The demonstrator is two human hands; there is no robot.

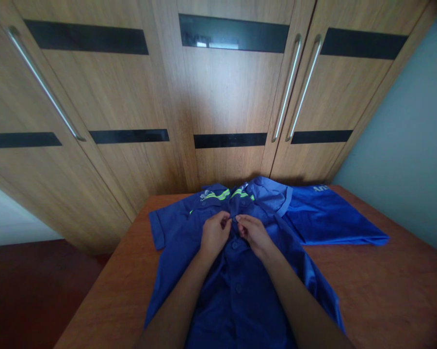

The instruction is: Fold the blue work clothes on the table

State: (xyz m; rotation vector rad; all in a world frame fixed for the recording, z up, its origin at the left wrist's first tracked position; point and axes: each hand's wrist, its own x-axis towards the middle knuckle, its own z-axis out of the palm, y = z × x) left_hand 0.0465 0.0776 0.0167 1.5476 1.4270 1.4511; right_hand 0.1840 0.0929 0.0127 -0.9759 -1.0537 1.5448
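Note:
A navy short-sleeved shirt (218, 276) lies front up, with its collar toward the wardrobe. Yellow-green stripes cross its chest near the pockets, and buttons run down the front placket. My left hand (215, 232) pinches the shirt's front edge at mid-chest. Close beside it, my right hand (252, 232) is closed on the same placket, thumb and forefinger near a button. The fingertips of both hands almost meet there. Below them, two lower buttons show on the placket. Whether the pinched button sits in its hole cannot be made out.
A folded bright blue garment (331, 218) with pale lettering lies right of the shirt, touching its sleeve. Both rest on a reddish-brown wooden table (120, 300). A wooden wardrobe (225, 92) with metal handles stands right behind, and a pale wall (396, 145) borders the right side.

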